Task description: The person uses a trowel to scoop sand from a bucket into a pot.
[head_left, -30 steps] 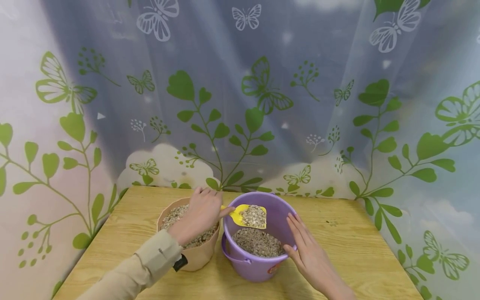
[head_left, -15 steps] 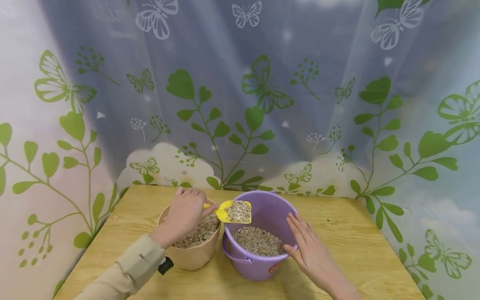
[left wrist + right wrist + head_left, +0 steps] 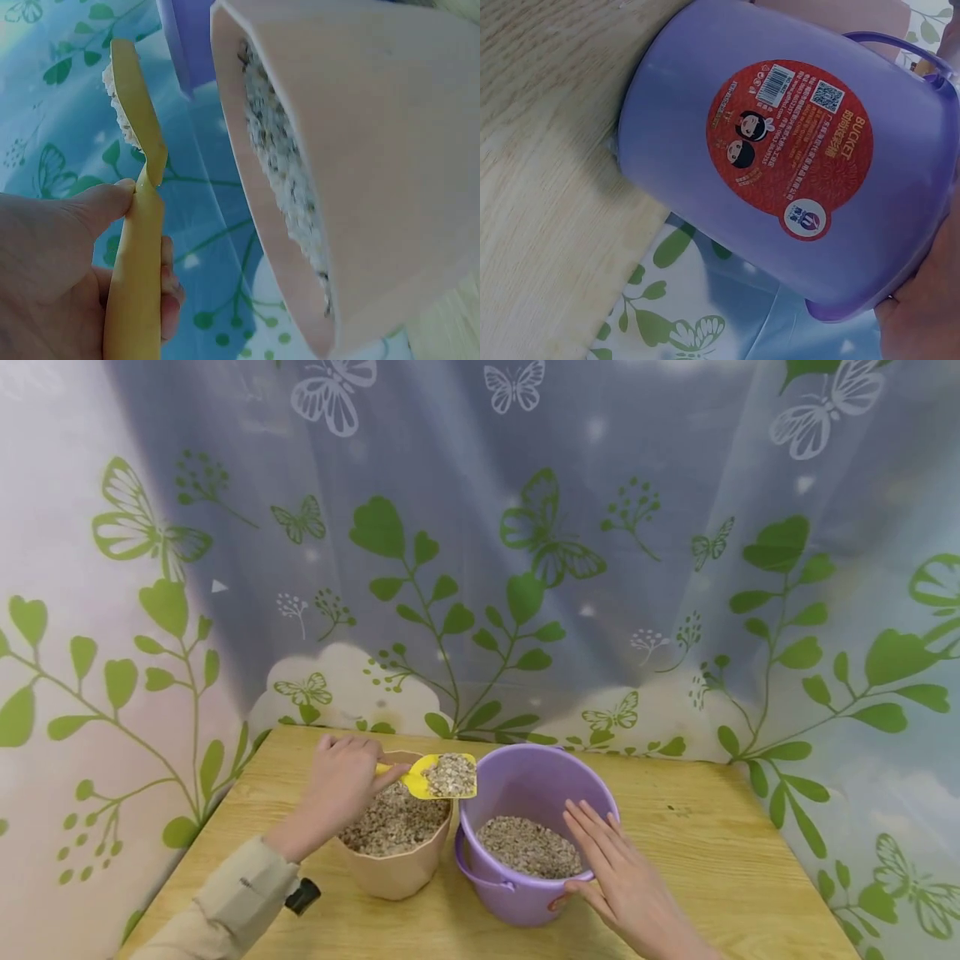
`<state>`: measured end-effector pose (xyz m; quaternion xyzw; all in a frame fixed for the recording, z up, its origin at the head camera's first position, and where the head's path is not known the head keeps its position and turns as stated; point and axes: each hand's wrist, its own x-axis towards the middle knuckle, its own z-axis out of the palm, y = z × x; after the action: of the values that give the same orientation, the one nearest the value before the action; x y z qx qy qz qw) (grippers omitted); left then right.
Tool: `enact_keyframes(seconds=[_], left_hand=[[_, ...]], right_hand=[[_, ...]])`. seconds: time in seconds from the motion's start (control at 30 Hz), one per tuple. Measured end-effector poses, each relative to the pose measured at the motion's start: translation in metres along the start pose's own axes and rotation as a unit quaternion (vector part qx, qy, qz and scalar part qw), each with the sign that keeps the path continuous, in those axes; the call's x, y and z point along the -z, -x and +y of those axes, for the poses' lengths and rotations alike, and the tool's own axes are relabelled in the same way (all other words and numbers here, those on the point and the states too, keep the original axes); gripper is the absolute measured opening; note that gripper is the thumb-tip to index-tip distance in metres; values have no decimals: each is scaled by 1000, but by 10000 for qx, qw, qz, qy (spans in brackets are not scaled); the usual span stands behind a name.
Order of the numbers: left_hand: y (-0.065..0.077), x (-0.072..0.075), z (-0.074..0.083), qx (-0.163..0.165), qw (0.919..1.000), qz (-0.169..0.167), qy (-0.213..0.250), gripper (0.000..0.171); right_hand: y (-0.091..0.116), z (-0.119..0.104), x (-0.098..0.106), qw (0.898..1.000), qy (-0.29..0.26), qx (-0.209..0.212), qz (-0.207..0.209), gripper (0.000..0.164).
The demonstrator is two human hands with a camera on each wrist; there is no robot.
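My left hand (image 3: 341, 789) grips a small yellow shovel (image 3: 418, 783) by its handle, thumb along the top in the left wrist view. Coarse tan grains (image 3: 452, 774) heap its blade, held level above the right rim of a peach pot (image 3: 393, 872). Similar grains fill much of that pot. To its right stands a purple bucket (image 3: 525, 902), with a layer of grains (image 3: 528, 845) at the bottom. My right hand (image 3: 626, 881) rests on the bucket's right rim, fingers straight and extending over the opening. A red round label (image 3: 787, 142) marks the bucket's side in the right wrist view.
Pot and bucket stand close together on a wooden table (image 3: 712, 860). The bucket's handle (image 3: 480, 877) hangs down on the side facing the pot. A patterned curtain (image 3: 465, 552) with leaves and butterflies rises behind the table and along both sides.
My left hand has moved left, carrying the loaded shovel from over the purple bucket to above the pot's right rim. The right hand stays at the bucket's rim. The head view has shifted slightly.
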<state>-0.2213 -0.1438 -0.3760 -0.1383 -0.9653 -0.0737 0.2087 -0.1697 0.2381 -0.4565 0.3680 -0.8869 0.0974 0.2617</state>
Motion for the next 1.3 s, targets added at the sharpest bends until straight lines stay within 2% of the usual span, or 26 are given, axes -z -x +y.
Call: enact_keyframes(seconds=[0.23,0.37,0.47,0.7,0.83,0.93,1.17,1.3], left_hand=[[7,5,-24,76,9997,190,-111,41],[14,6,-35,74,9989,330,-325,42],[19,8,-41,50,9983,153,-558,42],[25,8,-42,-185,9927,-580,-1046,49],[27,8,-40,-459,9891,-697,-1217,48],[28,7,-40,-683,9862,-461,-1435,49],[25,6,-44,-1322,9702,601,-1938,60],[21,10,-44,-1517,9635,750,-2074,58]], right_hand=[[0,0,-1,10000,13,-20,-26,74],[1,0,-2,10000,-1,-8,30,74],[1,0,-3,9999,-53,-21,101,75],[1,-1,-3,9997,-183,-160,22,73],[1,-1,-3,9997,-193,-169,-13,73],[1,-2,-3,9996,-204,-174,-23,73],[1,-2,-3,9996,-218,-190,-10,72],[1,-2,-3,9995,-228,-220,-8,73]])
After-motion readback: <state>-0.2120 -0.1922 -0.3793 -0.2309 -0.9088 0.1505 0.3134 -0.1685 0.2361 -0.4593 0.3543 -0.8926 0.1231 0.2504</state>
